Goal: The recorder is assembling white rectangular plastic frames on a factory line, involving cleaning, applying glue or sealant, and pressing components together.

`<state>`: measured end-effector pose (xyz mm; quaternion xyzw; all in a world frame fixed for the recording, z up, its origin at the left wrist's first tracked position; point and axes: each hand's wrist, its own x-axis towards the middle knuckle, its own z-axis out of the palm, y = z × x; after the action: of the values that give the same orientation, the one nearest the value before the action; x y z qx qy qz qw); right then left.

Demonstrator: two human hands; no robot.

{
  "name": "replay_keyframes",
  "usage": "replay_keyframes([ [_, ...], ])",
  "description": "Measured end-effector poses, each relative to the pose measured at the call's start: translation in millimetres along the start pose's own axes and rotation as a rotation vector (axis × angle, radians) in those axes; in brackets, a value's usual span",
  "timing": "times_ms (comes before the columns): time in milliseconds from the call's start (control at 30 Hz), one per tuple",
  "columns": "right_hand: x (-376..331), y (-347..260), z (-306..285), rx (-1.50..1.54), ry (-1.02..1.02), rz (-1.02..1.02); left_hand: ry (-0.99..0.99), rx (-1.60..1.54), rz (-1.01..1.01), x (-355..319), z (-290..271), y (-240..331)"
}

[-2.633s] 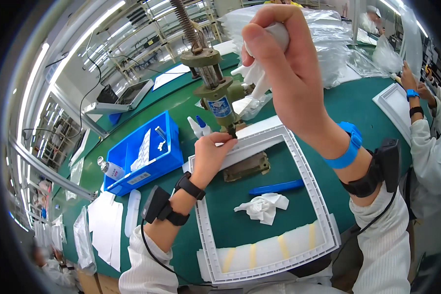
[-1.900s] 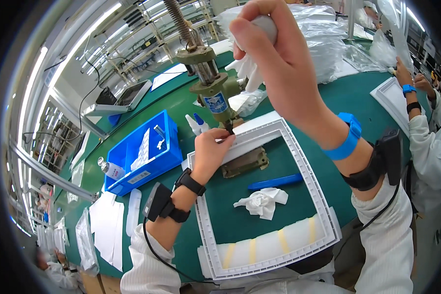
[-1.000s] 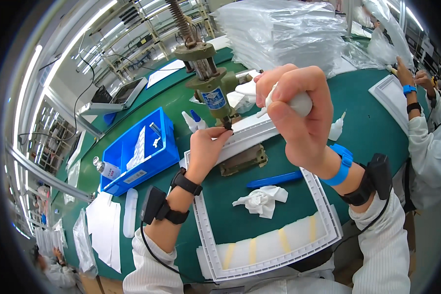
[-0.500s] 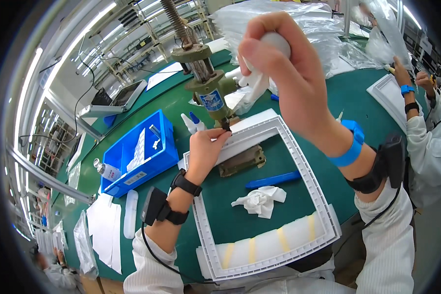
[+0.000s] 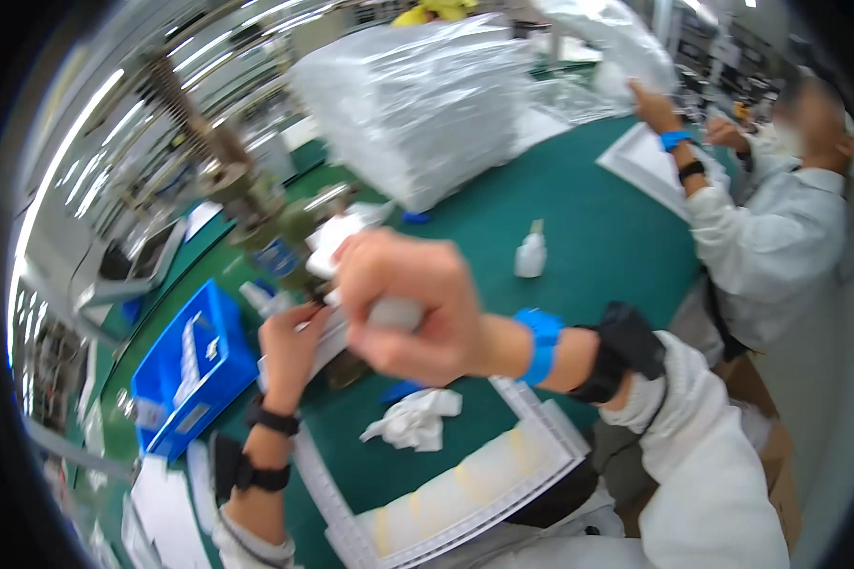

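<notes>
My right hand [image 5: 413, 308] is closed around the grey handle [image 5: 397, 313] of a press lever, low in front of me and blurred by motion. The press [image 5: 247, 213], a brass-coloured column with a spring on top, stands over the far side of a white rectangular frame [image 5: 531, 450] that lies on the green table. At the foot of the press, my left hand [image 5: 289, 341] rests on the frame's far edge with its fingers pressing down there. What lies under the press tip is hidden by my hands.
A crumpled white cloth [image 5: 413, 422] and a blue pen [image 5: 403, 389] lie inside the frame. A blue bin [image 5: 190, 379] sits at left, a small white bottle [image 5: 531, 254] and a big stack of bagged parts [image 5: 417, 104] beyond. A person in white [image 5: 769, 237] works at right.
My right hand has pulled the lever handle down from high above the press to just above the frame. The view has swung right. My left hand stays at the press foot.
</notes>
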<state>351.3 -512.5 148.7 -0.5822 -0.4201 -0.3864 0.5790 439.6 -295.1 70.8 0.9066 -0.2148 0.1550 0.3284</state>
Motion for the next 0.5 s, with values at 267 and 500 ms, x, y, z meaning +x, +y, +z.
replay_keyframes([
  [267, -25.9, 8.7, 1.3, 0.013, -0.034, -0.044, -0.084, -0.083, -0.074, 5.1, 0.0, -3.7],
  [500, 4.9, 5.1, 4.7, 0.012, -0.018, 0.003, -0.048, -0.177, 0.009, 3.7, -7.2, -2.5],
])
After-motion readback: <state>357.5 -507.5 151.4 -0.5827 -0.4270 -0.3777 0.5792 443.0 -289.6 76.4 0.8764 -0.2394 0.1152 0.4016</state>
